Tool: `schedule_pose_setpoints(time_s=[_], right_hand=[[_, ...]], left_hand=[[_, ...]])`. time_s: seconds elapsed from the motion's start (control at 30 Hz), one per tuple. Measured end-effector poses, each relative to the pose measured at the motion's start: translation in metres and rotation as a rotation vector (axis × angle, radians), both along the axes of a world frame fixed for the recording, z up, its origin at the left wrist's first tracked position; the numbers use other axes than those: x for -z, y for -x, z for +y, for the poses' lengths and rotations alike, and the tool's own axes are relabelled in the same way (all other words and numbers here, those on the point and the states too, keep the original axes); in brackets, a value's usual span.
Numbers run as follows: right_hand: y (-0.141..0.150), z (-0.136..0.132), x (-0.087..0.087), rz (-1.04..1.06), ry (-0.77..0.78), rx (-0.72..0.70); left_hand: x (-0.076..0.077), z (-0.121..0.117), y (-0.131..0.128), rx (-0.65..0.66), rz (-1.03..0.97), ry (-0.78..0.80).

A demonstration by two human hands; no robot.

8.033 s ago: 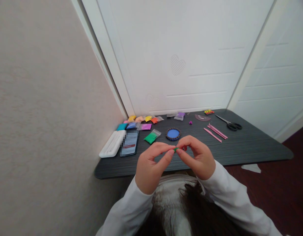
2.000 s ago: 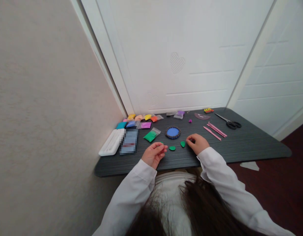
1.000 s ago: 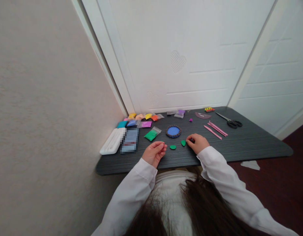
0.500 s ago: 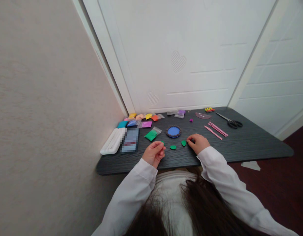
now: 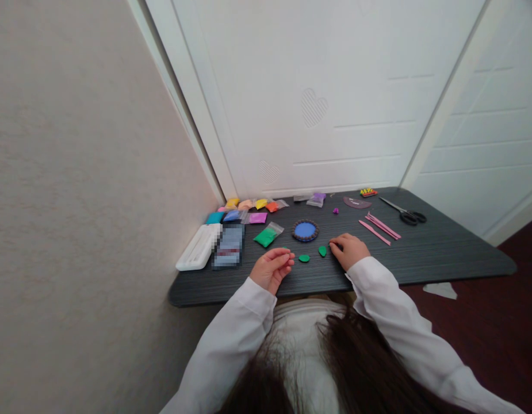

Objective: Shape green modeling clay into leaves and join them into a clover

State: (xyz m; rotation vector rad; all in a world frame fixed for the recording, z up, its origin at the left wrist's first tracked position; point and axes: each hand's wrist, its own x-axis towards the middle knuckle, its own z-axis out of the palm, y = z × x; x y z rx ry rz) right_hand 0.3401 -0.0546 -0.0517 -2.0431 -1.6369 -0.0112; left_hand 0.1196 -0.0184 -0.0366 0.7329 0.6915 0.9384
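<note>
Close to the table's front edge, my left hand [image 5: 272,270] is closed, its thumb and fingertips pinched together; what they hold, if anything, is too small to make out. A sliver of green [image 5: 284,248] shows just behind its fingers, mostly hidden. My right hand [image 5: 349,251] rests at the table with thumb and forefinger drawn together, their contents not visible. Between the hands lie two flat green clay leaf shapes, one oval [image 5: 304,259] and one pointed [image 5: 322,251] just left of my right fingertips. Beyond them sits a blue disc [image 5: 305,230] with a dark beaded rim.
A bag of green clay [image 5: 266,236] lies left of the disc, with several coloured bags behind. A white tray [image 5: 198,247] and a blurred blue packet [image 5: 229,246] stand at the left. Pink tools [image 5: 383,226] and scissors [image 5: 407,215] lie at the right.
My left hand has shifted slightly to the right, covering more of the green bit by its fingers. My right fingertips have moved marginally right, away from the pointed leaf.
</note>
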Motion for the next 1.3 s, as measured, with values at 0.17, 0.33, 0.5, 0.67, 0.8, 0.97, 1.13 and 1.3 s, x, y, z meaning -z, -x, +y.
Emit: schedule_pose_setpoints(time_s=[0.17, 0.33, 0.5, 0.67, 0.8, 0.97, 1.13, 1.3], right_hand=[[0.0001, -0.0004, -0.0003, 0.004, -0.006, 0.006], [0.0008, -0.001, -0.0003, 0.017, -0.017, 0.016], [0.0002, 0.0003, 0.001, 0.032, -0.024, 0.017], [-0.0002, 0.0005, 0.001, 0.042, -0.03, 0.013], [-0.0001, -0.0003, 0.0003, 0.049, -0.032, 0.01], [-0.0011, 0.0013, 0.0008, 0.06, -0.025, 0.009], [-0.0019, 0.0024, 0.0018, 0.066, -0.03, 0.0], [-0.0025, 0.0031, 0.0036, 0.072, -0.049, -0.001]], left_hand=[[-0.0013, -0.0011, -0.0006, 0.003, -0.005, -0.001], [-0.0008, -0.0009, -0.0011, -0.005, -0.008, 0.003], [0.0006, 0.0002, -0.0013, -0.01, -0.016, 0.002], [0.0011, 0.0, -0.0013, -0.004, -0.025, 0.001], [0.0008, -0.0003, -0.0013, 0.001, -0.027, -0.002], [0.0018, 0.0002, -0.0008, 0.003, -0.032, -0.001], [0.0039, 0.0011, -0.0002, 0.014, -0.035, -0.003], [0.0035, 0.0007, 0.0001, 0.021, -0.034, -0.002]])
